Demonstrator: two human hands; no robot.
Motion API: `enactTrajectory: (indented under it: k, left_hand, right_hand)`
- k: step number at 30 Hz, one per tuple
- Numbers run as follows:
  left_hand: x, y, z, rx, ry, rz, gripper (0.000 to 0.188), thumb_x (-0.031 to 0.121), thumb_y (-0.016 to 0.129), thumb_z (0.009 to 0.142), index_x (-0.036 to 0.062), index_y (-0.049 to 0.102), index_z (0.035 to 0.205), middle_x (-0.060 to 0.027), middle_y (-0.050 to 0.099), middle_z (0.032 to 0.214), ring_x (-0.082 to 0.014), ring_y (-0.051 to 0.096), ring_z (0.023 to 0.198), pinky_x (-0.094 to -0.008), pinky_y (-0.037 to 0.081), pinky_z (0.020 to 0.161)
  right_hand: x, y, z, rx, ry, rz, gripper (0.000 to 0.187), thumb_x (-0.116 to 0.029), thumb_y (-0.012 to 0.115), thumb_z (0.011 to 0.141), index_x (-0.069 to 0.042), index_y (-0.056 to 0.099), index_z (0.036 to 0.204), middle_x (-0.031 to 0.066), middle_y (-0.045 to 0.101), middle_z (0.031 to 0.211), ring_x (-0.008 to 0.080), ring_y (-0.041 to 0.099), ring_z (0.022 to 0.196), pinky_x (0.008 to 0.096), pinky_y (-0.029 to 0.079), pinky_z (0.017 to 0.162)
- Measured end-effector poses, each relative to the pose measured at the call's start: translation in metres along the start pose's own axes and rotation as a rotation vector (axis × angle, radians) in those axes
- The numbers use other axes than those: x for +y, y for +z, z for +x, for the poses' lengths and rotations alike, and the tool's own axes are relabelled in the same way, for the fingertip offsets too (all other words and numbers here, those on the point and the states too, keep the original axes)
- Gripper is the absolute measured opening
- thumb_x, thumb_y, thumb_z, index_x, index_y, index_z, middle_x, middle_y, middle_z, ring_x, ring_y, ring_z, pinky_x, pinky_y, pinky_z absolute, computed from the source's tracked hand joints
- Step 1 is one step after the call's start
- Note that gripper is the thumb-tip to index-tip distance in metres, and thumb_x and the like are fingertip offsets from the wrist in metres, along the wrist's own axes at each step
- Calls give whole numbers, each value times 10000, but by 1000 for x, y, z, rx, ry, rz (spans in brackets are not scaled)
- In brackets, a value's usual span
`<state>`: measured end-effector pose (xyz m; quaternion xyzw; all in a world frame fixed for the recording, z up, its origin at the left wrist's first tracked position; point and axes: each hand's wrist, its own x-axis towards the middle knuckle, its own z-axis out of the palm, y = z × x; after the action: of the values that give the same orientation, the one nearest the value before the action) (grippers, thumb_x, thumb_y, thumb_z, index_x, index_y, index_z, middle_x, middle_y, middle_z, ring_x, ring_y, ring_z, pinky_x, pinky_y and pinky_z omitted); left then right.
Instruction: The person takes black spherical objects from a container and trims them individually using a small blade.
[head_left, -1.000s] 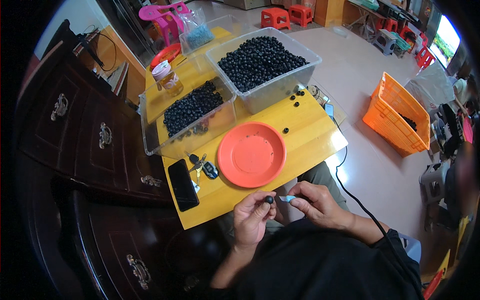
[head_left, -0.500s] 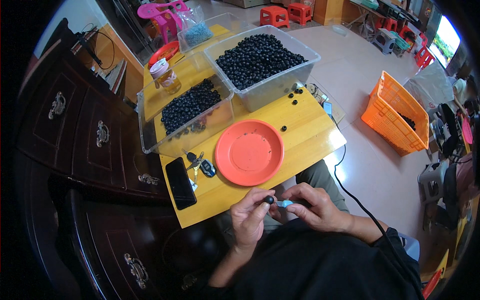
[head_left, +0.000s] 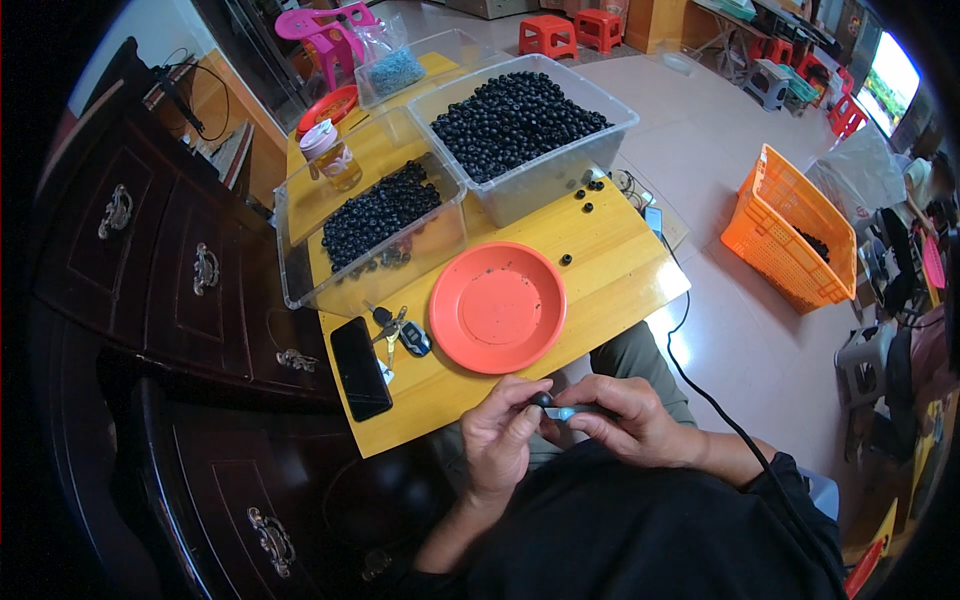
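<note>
Left hand (head_left: 500, 435) pinched a black bead (head_left: 541, 398); right hand (head_left: 632, 420) pinched a blue tool (head_left: 566, 413), tip at the bead, between the hands. Seemingly mid-work. Beyond both hands, large tub (head_left: 520, 200) and smaller tub (head_left: 440, 246) held heaped beads (head_left: 520, 115); worked or unworked, couldn't tell.

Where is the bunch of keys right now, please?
In the head view, the bunch of keys lies left of centre on the yellow table, between the black phone and the red dish, beyond and left of the left hand.
</note>
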<state>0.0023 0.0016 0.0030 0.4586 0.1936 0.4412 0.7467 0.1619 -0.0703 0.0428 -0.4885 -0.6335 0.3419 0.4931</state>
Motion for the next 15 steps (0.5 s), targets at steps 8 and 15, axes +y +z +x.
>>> enactTrajectory:
  k: [8, 15]
  left_hand:
    - [1, 4, -2, 14, 32, 2, 247, 40, 592, 834, -87, 578, 1045, -100, 561, 901, -151, 559, 796, -242, 440, 692]
    - [3, 2, -5, 12, -20, -63, 218, 52, 568, 858, -79, 574, 1031, -90, 550, 956, -145, 549, 850, -246, 443, 754]
  right_hand:
    - [2, 5, -1, 0, -48, 49, 198, -103, 577, 890, 35, 567, 1032, 128, 622, 866, 205, 646, 750, 282, 504, 652]
    - [1, 9, 0, 86, -57, 70, 221, -110, 575, 893, 30, 561, 1063, 127, 626, 880, 191, 645, 780, 274, 503, 669]
